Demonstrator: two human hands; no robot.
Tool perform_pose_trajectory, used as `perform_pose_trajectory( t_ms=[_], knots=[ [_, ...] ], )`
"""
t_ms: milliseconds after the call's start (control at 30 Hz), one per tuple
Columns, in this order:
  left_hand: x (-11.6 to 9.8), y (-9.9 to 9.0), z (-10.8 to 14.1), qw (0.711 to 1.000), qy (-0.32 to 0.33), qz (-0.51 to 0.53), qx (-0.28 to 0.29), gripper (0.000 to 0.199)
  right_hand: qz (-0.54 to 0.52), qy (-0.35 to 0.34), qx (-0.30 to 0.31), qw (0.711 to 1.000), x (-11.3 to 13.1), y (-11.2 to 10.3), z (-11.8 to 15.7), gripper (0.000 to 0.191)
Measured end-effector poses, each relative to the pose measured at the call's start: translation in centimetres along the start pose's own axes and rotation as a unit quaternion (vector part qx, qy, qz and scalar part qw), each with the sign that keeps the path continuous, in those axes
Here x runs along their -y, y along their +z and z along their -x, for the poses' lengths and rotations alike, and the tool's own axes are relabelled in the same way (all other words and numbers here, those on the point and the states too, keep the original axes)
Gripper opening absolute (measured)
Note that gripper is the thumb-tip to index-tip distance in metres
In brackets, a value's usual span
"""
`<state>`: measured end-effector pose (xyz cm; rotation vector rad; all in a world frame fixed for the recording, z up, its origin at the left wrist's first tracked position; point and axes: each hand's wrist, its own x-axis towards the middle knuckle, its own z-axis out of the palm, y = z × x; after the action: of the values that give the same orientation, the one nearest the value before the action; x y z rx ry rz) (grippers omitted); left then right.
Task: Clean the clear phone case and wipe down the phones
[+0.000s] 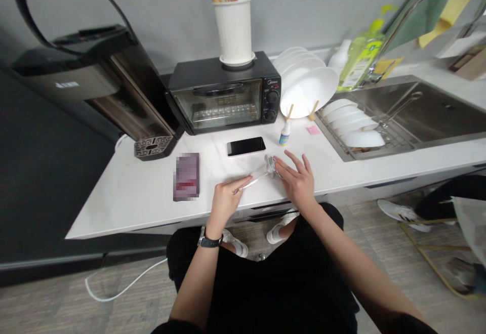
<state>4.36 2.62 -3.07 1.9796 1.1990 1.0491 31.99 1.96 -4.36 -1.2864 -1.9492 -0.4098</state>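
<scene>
My left hand [227, 196] grips one end of a thin, clear, whitish object [258, 174] just above the counter's front edge. Its exact kind cannot be made out. At its other end, my right hand [298, 181] pinches a small, crumpled-looking grey-white piece [270, 164], with some fingers spread outward. Whether the two pieces are joined is unclear. Beyond my hands lies a black-screened phone [246, 146]. A small white bottle with a blue and yellow label [284, 134] stands upright near my right fingers. Behind it, a pink square [313, 130] rests flat.
A blurred purple item [187, 177] lies on the white counter [132, 207] at left, near a dark dispenser [148, 106]. A toaster oven [224, 96] stands behind, with plates [309, 91] beside it. The sink [425, 111] holds bowls [357, 126]. Another person's shoe [402, 215] shows at right.
</scene>
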Motion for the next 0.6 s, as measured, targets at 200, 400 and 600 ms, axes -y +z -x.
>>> perform_pose_trajectory(
  t_ms=[200, 400, 600],
  knots=[
    [-0.1, 0.4, -0.4, 0.998, -0.011, 0.007, -0.054, 0.027, -0.034, 0.077, -0.022, 0.996, 3.5, 1.9, -1.5, 0.049],
    [-0.5, 0.0, -0.7, 0.997, -0.035, -0.054, -0.053, 0.028, -0.091, -0.061, 0.019, 0.994, 7.7, 2.6, -1.4, 0.045],
    [-0.8, -0.4, -0.7, 0.996, -0.051, -0.074, -0.001, 0.038, -0.124, -0.144, 0.013, 0.982, 6.2, 2.2, -0.6, 0.046]
  ],
)
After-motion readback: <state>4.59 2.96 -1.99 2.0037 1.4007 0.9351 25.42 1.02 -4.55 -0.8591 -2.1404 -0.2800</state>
